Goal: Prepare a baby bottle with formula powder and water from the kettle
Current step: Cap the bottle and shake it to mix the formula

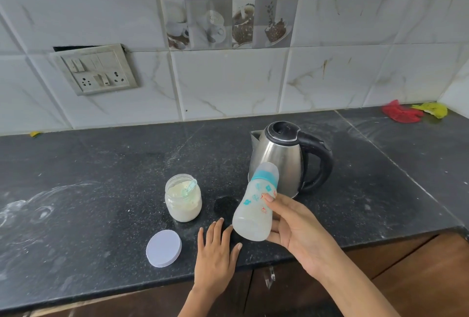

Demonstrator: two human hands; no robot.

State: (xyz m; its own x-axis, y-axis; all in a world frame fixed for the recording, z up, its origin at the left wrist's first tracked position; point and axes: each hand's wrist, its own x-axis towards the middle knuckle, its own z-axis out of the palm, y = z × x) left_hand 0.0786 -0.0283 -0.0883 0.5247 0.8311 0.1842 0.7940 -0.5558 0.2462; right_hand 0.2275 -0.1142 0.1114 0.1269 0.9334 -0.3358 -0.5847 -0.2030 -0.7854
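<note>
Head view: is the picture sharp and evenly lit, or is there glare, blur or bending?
Head view: soft even light; sharp on kettle and jar; wide-angle lens bends tile lines and the counter edge; mild sheen on the kettle's steel; bottle slightly soft.

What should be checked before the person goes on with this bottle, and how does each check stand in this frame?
1. Baby bottle securely held: ok, the right hand grips its lower body, tilted.
2. Bottle closed: ok, teal collar and clear cap are on.
3. Left hand free: ok, it rests flat on the counter, holding nothing.
4. Formula jar open: ok, its lid lies on the counter and a scoop sits in the powder.
5. Kettle within reach: ok, upright behind the bottle, lid closed.
6. Water in kettle, contents of bottle: cannot tell.
</note>
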